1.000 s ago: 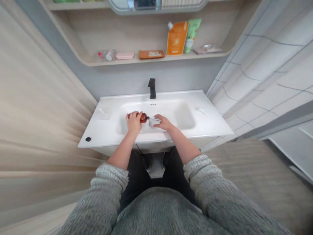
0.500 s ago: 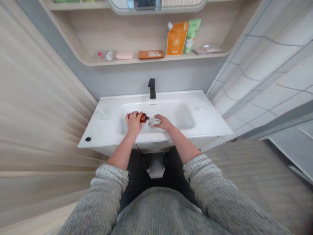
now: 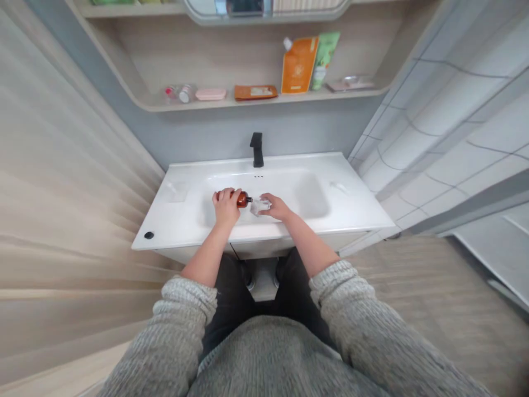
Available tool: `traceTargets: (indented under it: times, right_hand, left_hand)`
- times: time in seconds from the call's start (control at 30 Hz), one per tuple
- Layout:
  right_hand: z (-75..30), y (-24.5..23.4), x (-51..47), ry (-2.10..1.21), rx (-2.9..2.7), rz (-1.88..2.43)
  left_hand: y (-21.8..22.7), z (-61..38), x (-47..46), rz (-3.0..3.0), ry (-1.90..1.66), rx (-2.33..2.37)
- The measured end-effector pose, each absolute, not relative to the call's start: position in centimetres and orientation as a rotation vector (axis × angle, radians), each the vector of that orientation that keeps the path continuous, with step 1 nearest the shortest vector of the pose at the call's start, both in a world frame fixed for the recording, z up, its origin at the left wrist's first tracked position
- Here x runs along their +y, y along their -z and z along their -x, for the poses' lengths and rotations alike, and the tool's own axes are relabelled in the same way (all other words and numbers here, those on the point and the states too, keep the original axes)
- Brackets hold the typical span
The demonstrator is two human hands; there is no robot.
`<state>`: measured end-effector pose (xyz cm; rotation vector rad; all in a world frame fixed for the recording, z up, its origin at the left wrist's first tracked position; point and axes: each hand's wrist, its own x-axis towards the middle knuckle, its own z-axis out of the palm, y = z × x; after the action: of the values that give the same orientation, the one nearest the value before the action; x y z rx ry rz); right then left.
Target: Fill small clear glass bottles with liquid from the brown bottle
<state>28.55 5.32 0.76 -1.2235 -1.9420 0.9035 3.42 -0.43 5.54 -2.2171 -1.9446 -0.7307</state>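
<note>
Over the sink basin [image 3: 303, 196], my left hand [image 3: 226, 205] is wrapped round an amber bottle [image 3: 243, 200]. The bottle lies tipped on its side, its narrow black neck pointing right. My right hand [image 3: 278, 207] grips a small clear container [image 3: 259, 207] with its mouth toward the bottle's neck. The neck sits at the container's rim; whether they touch I cannot tell. Any liquid inside the container is too small to make out. Part of the bottle is hidden under my left fingers.
A black faucet [image 3: 257, 150] stands behind the basin. A round black cap [image 3: 149, 235] lies on the counter's front left corner. On the shelf above are an orange pouch [image 3: 300, 66], a green tube [image 3: 326, 52], an orange packet [image 3: 256, 92] and a pink case [image 3: 210, 94].
</note>
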Motion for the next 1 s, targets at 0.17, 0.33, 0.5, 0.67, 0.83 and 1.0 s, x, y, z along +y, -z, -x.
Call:
traceTargets:
  times: [0.17, 0.33, 0.5, 0.67, 0.83, 1.0]
  right_hand:
    - [-28.5, -1.0, 5.1, -0.926, -1.929, 1.249]
    - [-28.4, -1.2, 5.1, -0.95, -1.912, 1.261]
    - [-28.4, -1.0, 5.2, -0.935, -1.925, 1.242]
    - [-28.5, -0.6, 5.3, -0.929, -1.933, 1.248]
    - [-28.6, -0.4, 5.5, -0.91, -1.947, 1.248]
    - [-28.6, -0.1, 5.6, -0.899, -1.954, 1.238]
  left_hand:
    - [-5.5, -3.4, -0.4, 2.227, 0.742, -1.935]
    - [-5.6, -3.5, -0.5, 2.214, 0.736, -1.934]
    - [-5.7, -3.5, -0.6, 2.21, 0.72, -1.933]
    - [-5.9, -3.5, -0.7, 2.225, 0.728, -1.938]
    - [-5.9, -3.5, -0.7, 2.23, 0.722, -1.939]
    - [-5.8, -3.5, -0.7, 2.224, 0.725, -1.922]
